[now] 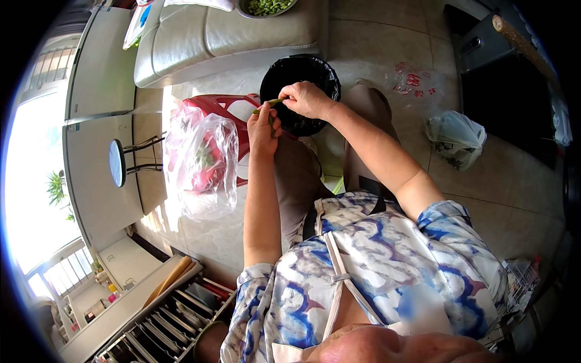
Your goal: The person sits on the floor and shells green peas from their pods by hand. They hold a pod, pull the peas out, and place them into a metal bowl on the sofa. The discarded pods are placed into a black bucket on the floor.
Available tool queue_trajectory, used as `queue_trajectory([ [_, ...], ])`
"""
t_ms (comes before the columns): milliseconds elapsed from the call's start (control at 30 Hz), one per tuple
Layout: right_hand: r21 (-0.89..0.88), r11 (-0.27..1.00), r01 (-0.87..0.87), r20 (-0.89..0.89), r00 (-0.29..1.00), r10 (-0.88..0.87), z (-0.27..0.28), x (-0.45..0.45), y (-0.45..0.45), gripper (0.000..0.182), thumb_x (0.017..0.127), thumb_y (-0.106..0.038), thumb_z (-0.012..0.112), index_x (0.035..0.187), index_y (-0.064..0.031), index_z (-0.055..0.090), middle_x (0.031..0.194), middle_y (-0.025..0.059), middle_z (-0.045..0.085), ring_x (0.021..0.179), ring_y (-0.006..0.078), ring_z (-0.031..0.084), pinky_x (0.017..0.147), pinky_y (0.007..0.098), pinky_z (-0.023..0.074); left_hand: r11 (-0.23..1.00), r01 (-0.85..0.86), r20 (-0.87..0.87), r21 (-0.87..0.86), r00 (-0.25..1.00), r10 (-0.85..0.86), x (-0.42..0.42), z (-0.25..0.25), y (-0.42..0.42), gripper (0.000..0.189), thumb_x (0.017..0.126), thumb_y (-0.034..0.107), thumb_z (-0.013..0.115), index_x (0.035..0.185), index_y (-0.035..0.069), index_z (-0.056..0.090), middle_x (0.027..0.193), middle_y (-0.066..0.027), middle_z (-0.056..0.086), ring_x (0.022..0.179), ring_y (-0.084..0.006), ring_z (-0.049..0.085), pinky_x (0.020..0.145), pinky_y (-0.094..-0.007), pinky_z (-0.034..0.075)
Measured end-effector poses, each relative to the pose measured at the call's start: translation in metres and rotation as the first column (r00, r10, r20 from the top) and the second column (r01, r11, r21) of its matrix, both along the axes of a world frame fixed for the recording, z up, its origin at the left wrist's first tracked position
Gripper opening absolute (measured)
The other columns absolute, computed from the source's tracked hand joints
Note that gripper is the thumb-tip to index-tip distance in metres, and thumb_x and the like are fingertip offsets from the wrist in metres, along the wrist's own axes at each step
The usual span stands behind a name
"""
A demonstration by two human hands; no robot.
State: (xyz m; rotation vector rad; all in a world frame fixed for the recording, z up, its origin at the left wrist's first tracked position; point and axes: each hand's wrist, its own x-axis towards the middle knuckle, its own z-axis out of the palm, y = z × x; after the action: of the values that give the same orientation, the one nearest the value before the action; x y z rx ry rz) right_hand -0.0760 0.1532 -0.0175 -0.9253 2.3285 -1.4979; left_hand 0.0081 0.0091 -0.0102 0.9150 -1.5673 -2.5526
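My left hand (263, 131) holds a slim green bean pod (275, 102) between thumb and fingers. My right hand (309, 99) pinches the pod's other end, so it spans the gap between both hands. More green shows against the left palm, perhaps another pod (272, 123), partly hidden by the fingers. Both hands are over the near left part of a round bin (333, 75) lined with a black plastic bag; its contents are too dark to make out. Left of my left hand, a clear plastic bag (202, 170) lies on a red plastic stool (211, 103).
A metal bowl (268, 17) of green beans rests on a grey leather seat (254, 34) beyond the bin. To the right, a tied whitish bag (456, 136) and a clear bag with red print (413, 84) lie on the tiled floor. A small round stool (116, 162) stands far left.
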Motion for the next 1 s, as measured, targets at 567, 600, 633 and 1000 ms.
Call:
queue_trajectory([
  [567,0.152,0.977,-0.153,-0.085,0.982,0.167,-0.004,-0.003,0.007,0.020,0.076,-0.020,0.064,0.070,-0.0017,0.061,0.069,0.0179,0.061,0.068,0.0337,0.061,0.063,0.0404,0.0462,0.961,0.139,-0.038,-0.240,0.988,-0.152,0.002,-0.001,0.015,0.013,0.089,0.017,0.056,0.087,0.004,0.057,0.062,0.0017,0.049,0.044,-0.0052,0.043,0.035,-0.0188,0.029],
  [600,0.141,0.978,-0.155,-0.106,0.979,0.171,-0.006,-0.004,0.008,0.020,0.076,-0.020,0.064,0.069,-0.0012,0.060,0.068,0.0175,0.060,0.066,0.0331,0.060,0.061,0.0400,0.0457,0.958,0.146,-0.038,-0.247,0.986,-0.160,0.002,-0.002,0.015,0.013,0.089,0.016,0.057,0.088,0.004,0.057,0.063,0.0014,0.050,0.044,-0.0052,0.043,0.035,-0.0188,0.030],
  [633,0.152,0.976,-0.154,-0.117,0.978,0.172,-0.009,-0.004,0.008,0.021,0.076,-0.020,0.064,0.069,-0.0013,0.060,0.068,0.0174,0.060,0.067,0.0333,0.060,0.061,0.0402,0.0458,0.955,0.152,-0.038,-0.253,0.985,-0.167,0.001,-0.001,0.015,0.013,0.089,0.016,0.057,0.089,0.003,0.058,0.063,0.0010,0.050,0.044,-0.0052,0.044,0.034,-0.0189,0.030],
  [1000,0.306,0.950,-0.060,-0.279,0.949,0.150,-0.020,0.006,0.003,0.022,0.079,-0.024,0.061,0.070,-0.0029,0.060,0.067,0.0181,0.060,0.072,0.0355,0.061,0.066,0.0434,0.0481,0.928,0.152,0.042,-0.341,0.988,-0.146,-0.002,-0.006,0.015,0.011,0.084,0.010,0.056,0.090,0.001,0.059,0.064,-0.0005,0.051,0.043,-0.0066,0.045,0.033,-0.0202,0.031],
])
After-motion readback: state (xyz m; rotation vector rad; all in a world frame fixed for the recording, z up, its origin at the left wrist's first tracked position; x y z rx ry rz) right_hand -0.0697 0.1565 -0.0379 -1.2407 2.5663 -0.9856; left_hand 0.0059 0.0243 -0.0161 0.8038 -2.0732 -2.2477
